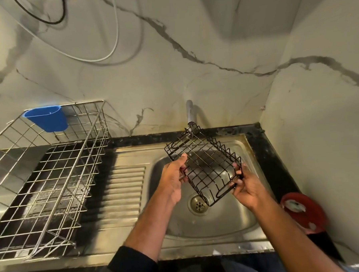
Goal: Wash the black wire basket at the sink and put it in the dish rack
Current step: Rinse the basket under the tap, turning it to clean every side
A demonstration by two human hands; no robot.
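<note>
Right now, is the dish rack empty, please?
Nearly: the dish rack holds no dishes; only a blue cup hangs on its back rim.

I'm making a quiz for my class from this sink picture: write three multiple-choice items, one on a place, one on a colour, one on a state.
1. Where is the black wire basket?
A. In the dish rack
B. Over the sink bowl, under the tap
C. On the drainboard

2. What colour is the cup hooked on the dish rack?
A. Red
B. Green
C. Blue

3. How is the basket held?
A. By both hands
B. By one hand
C. By neither

Key: B, its far end sits below the tap; C, the cup is blue; A, left hand and right hand grip opposite sides.
</note>
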